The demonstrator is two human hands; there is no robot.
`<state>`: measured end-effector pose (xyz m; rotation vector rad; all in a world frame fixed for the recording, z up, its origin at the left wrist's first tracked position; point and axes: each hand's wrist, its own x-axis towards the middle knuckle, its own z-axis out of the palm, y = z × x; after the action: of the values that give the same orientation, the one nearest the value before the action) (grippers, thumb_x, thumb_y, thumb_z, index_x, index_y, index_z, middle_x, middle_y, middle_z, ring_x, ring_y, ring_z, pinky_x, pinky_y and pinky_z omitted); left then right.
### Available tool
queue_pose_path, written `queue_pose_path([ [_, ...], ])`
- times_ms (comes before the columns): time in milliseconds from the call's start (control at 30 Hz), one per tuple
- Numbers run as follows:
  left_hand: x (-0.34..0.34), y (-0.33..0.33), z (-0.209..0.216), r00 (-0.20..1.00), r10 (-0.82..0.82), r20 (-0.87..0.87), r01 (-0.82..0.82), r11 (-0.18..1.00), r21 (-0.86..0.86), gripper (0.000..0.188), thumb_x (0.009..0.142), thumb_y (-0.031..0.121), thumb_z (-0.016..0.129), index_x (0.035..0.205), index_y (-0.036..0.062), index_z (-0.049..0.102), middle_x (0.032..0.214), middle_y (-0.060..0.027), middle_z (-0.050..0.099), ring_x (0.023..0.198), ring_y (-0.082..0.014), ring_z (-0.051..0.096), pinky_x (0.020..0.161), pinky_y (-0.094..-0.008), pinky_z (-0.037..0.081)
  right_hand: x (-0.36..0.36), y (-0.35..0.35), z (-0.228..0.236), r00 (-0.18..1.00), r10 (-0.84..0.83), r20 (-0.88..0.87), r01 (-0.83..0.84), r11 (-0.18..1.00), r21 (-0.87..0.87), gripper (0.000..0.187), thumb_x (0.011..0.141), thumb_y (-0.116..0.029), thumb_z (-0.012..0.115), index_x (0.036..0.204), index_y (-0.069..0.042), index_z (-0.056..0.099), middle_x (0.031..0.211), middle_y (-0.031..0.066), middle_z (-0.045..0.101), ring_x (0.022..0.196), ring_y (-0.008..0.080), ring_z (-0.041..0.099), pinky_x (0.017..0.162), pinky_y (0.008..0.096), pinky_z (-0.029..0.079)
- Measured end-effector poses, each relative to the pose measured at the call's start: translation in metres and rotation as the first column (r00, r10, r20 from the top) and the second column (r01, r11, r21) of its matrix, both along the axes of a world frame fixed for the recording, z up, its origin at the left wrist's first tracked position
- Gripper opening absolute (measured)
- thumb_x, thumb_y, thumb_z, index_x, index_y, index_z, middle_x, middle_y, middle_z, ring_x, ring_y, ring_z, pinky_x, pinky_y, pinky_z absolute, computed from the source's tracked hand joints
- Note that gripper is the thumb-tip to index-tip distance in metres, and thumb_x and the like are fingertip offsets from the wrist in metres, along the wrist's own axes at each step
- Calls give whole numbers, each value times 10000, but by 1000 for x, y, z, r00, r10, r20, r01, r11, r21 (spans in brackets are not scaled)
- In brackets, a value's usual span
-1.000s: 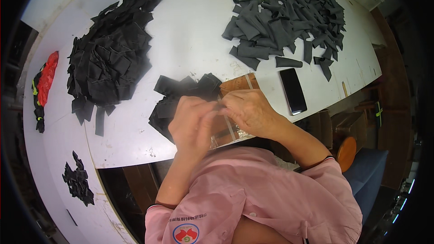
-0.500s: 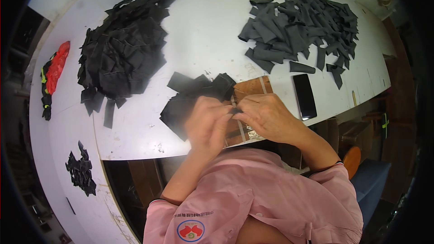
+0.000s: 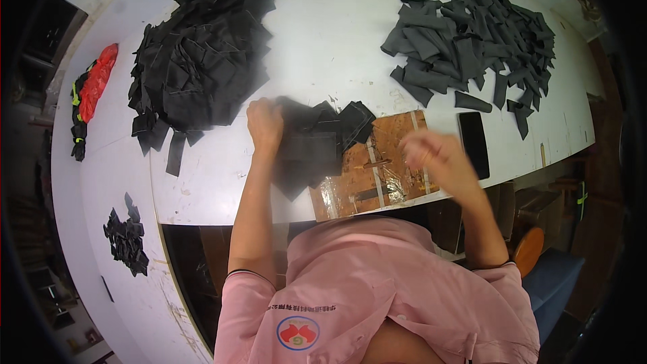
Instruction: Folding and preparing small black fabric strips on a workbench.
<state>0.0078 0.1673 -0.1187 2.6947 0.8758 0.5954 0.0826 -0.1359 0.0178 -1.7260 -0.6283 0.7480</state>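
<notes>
Black fabric pieces (image 3: 310,147) lie in a loose, overlapping stack on the white bench (image 3: 327,61), partly over the left side of a brown board (image 3: 392,136), the landmark for what follows. The bench is scuffed near its front edge, and another white surface (image 3: 111,175) adjoins it, well to the left of the board. Below and to the right of the board, a round orange seat (image 3: 528,251) and a blue chair (image 3: 555,290) show against a dim room.

Beyond the board to the left spreads a large heap of black cloth (image 3: 202,61); beyond it to the right is a pile of dark grey folded strips (image 3: 465,44). Just right of the board lies a black smartphone (image 3: 474,145). Far to its left are a red plastic bundle (image 3: 99,84) and, nearer the wearer, a small clump of black scraps (image 3: 127,243). The hands are well apart: the left hand (image 3: 266,123) is at the stack's left edge, its grip hidden; the right hand (image 3: 433,153), blurred and curled, is over the board's right part, and whether it holds anything cannot be told.

The stacked pieces are flat and matt, with straight edges and pointed corners set at differing angles; pale lines run along some edges.
</notes>
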Motion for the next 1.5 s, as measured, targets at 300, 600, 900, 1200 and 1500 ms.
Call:
queue_pose_path([
  [300, -76, -104, 78, 742, 550, 382, 614, -329, -718, 261, 827, 88, 515, 1073, 18, 468, 1021, -76, 553, 883, -155, 546, 712, -268, 462, -73, 41, -29, 999, -17, -42, 26, 973, 229, 270, 753, -152, 629, 942, 17, 539, 744, 51, 570, 616, 128, 530, 559, 241, 433],
  [600, -98, -165, 72, 866, 429, 257, 426, -363, -829, 254, 819, 111, 547, 1057, 59, 478, 990, -51, 546, 847, -121, 521, 677, -259, 428, -81, 40, -42, 954, -192, -230, 258, 917, 303, 102, 750, -47, 613, 813, 31, 594, 707, 20, 560, 602, 84, 530, 510, 212, 431],
  [900, -89, -178, 107, 892, 220, 395, 342, 243, -908, 153, 827, 140, 546, 912, 16, 517, 777, -30, 550, 667, -73, 502, 615, -194, 408, -64, 24, -48, 759, -239, 606, 166, 971, 174, 129, 619, -31, 684, 678, 10, 577, 632, 84, 508, 567, 209, 500, 486, 283, 389],
  [1200, -77, -179, 116, 930, 200, 307, 297, 83, -951, 180, 810, 180, 564, 866, 14, 523, 763, -31, 559, 651, -69, 506, 582, -186, 396, -56, 17, -62, 615, -160, 772, 133, 986, 99, 162, 488, 61, 583, 598, -9, 488, 602, 80, 419, 568, 238, 451, 481, 331, 374],
  [1500, -78, -163, 94, 938, 233, 257, 253, 51, -966, 84, 771, -7, 513, 815, 55, 550, 652, -3, 551, 517, -49, 497, 474, -167, 395, -58, 20, -53, 571, 36, 820, -13, 999, -35, 248, 487, -83, 654, 680, -40, 503, 669, 74, 434, 639, 241, 478, 510, 319, 403],
])
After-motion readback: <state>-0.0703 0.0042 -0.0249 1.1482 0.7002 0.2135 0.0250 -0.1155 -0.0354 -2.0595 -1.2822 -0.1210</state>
